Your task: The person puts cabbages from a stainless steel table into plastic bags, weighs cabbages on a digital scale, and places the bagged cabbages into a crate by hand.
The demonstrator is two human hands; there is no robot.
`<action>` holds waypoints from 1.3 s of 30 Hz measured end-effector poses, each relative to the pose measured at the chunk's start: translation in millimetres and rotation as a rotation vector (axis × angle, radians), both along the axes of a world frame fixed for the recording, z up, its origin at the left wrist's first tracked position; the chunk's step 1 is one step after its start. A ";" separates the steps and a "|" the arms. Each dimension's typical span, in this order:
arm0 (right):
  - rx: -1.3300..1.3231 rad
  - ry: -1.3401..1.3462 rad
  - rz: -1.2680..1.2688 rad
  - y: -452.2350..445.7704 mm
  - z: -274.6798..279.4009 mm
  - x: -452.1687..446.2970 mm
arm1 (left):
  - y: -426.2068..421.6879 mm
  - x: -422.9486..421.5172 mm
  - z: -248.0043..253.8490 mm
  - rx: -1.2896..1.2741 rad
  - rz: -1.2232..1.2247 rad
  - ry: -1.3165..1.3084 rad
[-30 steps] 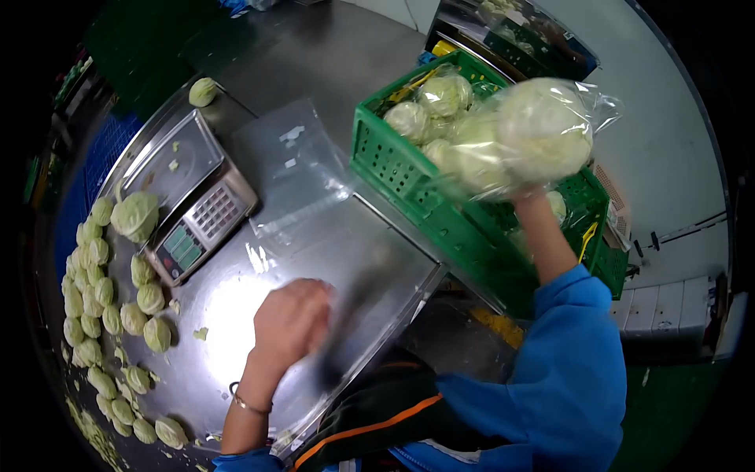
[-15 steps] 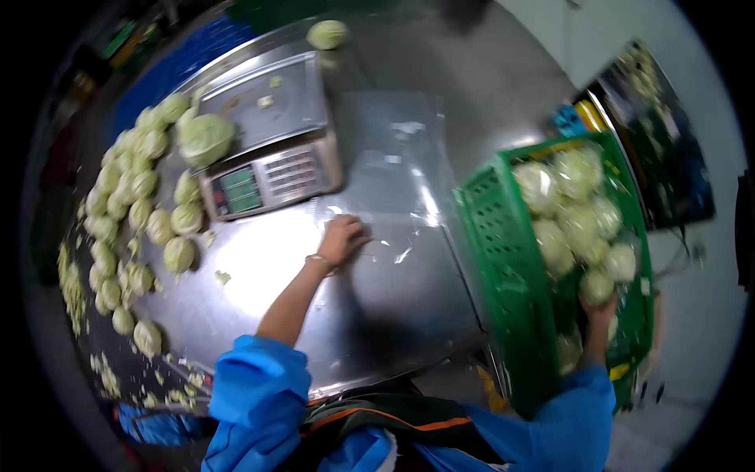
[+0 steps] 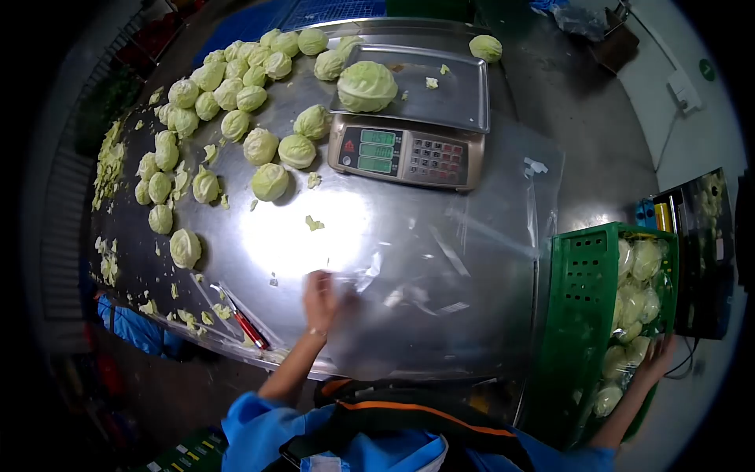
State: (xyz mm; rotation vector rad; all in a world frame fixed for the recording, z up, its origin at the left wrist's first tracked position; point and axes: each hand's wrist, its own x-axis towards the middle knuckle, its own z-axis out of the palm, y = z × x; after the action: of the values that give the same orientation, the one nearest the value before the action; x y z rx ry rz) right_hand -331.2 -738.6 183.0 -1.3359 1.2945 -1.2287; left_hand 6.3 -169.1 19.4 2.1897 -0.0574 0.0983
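Note:
On the steel table, my left hand (image 3: 321, 300) is closed at the near left end of a clear plastic bag (image 3: 448, 256); motion blurs its fingers. The bag lies flat and stretches off toward the right of the scale. My right hand (image 3: 654, 362) is open, fingers apart, at the right side of a green crate (image 3: 583, 275). Inside the crate sit several bagged cabbages (image 3: 646, 259) in clear wrap. No cabbage shows in the right hand.
A digital scale (image 3: 409, 153) bears one large cabbage (image 3: 367, 86). Several loose cabbages (image 3: 228, 93) cover the table's left side, with leaf scraps about. A red-handled knife (image 3: 248, 326) lies near the front edge. One cabbage (image 3: 486, 49) stands at the far corner.
My left hand has drawn the bag's end leftward and toward me. The right hand has let go of a bagged cabbage in the crate and risen to its right side. The view has turned left.

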 end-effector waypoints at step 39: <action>0.314 -0.398 1.481 433.7 -186.4 198.2 | 97.0 -36.2 -36.0 0.284 -0.706 0.320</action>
State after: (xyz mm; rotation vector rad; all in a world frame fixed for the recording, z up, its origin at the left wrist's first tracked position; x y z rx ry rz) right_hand -133.0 -304.8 -3.4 -1.2350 0.0035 -0.1702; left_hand -29.9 -72.1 -16.6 2.3075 -0.6868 -0.6899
